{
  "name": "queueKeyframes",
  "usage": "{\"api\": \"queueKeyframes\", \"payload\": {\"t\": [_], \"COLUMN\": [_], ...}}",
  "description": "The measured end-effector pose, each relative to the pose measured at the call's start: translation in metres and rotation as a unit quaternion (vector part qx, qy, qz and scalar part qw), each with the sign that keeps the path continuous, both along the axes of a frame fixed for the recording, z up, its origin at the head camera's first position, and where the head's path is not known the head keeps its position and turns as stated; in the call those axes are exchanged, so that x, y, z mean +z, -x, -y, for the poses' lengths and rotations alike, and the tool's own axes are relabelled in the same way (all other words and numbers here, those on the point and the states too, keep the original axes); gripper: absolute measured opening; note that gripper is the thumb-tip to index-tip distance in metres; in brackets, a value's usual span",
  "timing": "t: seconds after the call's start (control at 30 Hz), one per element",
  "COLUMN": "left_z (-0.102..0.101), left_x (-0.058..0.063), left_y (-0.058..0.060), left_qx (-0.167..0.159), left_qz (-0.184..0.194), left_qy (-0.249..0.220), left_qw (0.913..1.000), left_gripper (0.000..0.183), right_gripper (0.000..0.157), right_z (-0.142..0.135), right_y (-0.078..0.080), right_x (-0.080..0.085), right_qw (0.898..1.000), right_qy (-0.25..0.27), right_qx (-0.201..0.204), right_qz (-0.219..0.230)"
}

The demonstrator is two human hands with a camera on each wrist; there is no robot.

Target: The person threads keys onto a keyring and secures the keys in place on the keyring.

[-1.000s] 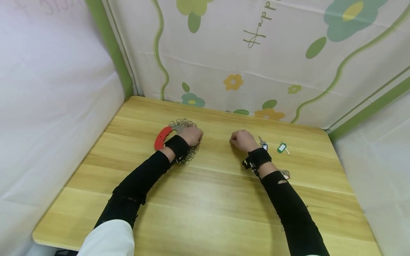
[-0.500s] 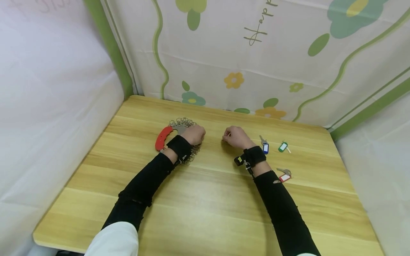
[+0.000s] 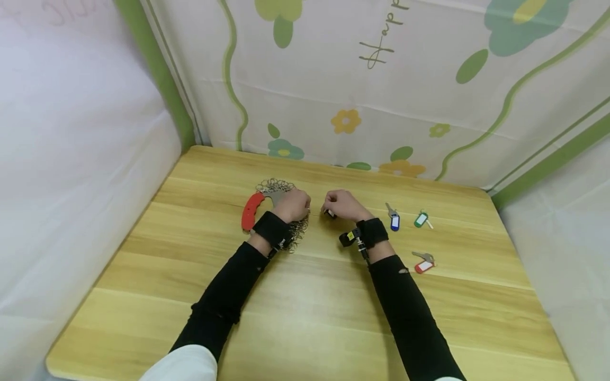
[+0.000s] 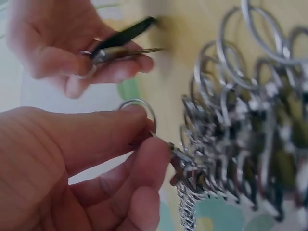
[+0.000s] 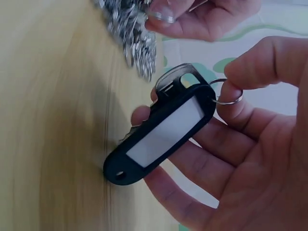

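My left hand [image 3: 294, 205] pinches a small metal ring [image 4: 154, 115] between thumb and forefinger. That ring hangs among several silver rings [image 4: 231, 120] on a large key holder with a red curved handle [image 3: 251, 211], partly hidden under the hand. Just to the right, my right hand [image 3: 347, 205] pinches the split ring [image 5: 231, 102] of a black key tag [image 5: 163, 134] with a white label. A metal key [image 5: 175, 77] lies behind this tag. A short gap separates the two hands above the table, and the tag's ring is apart from the holder's rings.
Right of my right hand lie a key with a blue tag [image 3: 395, 222], one with a green tag [image 3: 421, 219] and one with a red tag [image 3: 423, 266]. The wooden table [image 3: 305, 317] ends at a printed cloth wall [image 3: 295, 106].
My right hand has moved left toward the left hand, and the black tag has come into view beneath it. My left hand and the red-handled key holder have shifted slightly right.
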State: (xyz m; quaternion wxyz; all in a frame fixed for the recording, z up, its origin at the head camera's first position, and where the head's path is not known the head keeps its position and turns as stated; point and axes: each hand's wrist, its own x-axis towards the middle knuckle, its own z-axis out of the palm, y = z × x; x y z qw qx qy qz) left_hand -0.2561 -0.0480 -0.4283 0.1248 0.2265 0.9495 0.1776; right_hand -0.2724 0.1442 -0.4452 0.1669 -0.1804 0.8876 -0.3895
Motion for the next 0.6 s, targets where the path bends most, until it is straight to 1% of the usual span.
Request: {"api": "queueKeyframes", "payload": {"t": [0.2,0.3,0.37,0.47,0.6], "left_z": [-0.003,-0.003,-0.004,-0.004,-0.004], "left_x": [0.002,0.001,0.001,0.001,0.0], "left_y": [-0.002,-0.002,-0.002,-0.001,0.002], "left_qx": [0.022,0.031,0.033,0.027,0.012], "left_qz": [0.014,0.025,0.027,0.022,0.008], "left_qy": [-0.047,-0.06,-0.058,-0.05,-0.038], "left_qw": [0.9986,0.9974,0.9974,0.9981,0.9992], "left_gripper": [0.035,0.034,0.028,0.019,0.021], "right_gripper": [0.022,0.021,0.02,0.021,0.022], "right_z": [0.005,0.007,0.008,0.008,0.012], "right_y": [-0.002,-0.003,-0.003,-0.004,-0.006], "right_x": [-0.003,-0.006,-0.009,-0.013,-0.014], "right_qw": [0.999,0.998,0.997,0.997,0.996], "right_qy": [0.045,0.06,0.06,0.055,0.047], "right_qx": [-0.015,-0.02,-0.027,-0.049,-0.076], "right_qz": [0.018,0.024,0.029,0.029,0.011]}}
